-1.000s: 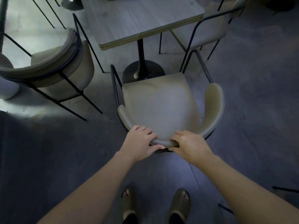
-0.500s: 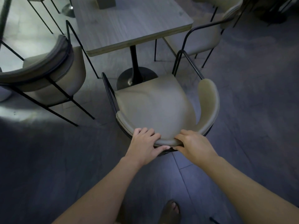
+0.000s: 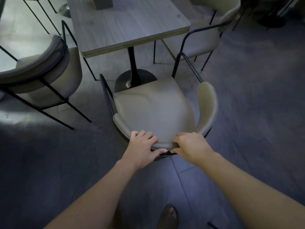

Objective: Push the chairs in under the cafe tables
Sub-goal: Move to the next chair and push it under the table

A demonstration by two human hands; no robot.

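A beige padded chair [image 3: 153, 109] with a black wire frame faces a grey wood-grain cafe table [image 3: 125, 23]. Its seat front reaches the table's black pedestal base [image 3: 135, 78], short of the tabletop edge. My left hand [image 3: 142, 149] grips the curved backrest left of its middle. My right hand [image 3: 191, 146] grips the same backrest just to the right. Both thumbs wrap under the rim.
A second beige chair [image 3: 41, 71] stands at the left, turned away from the table. A third chair [image 3: 206, 37] sits at the table's right side. A small grey box [image 3: 102, 3] rests on the tabletop. My sandalled foot [image 3: 169, 215] is below on the dark plank floor.
The chair has slid forward toward the table, its seat front now over the pedestal base. I have stepped forward with it; both hands keep their grip.
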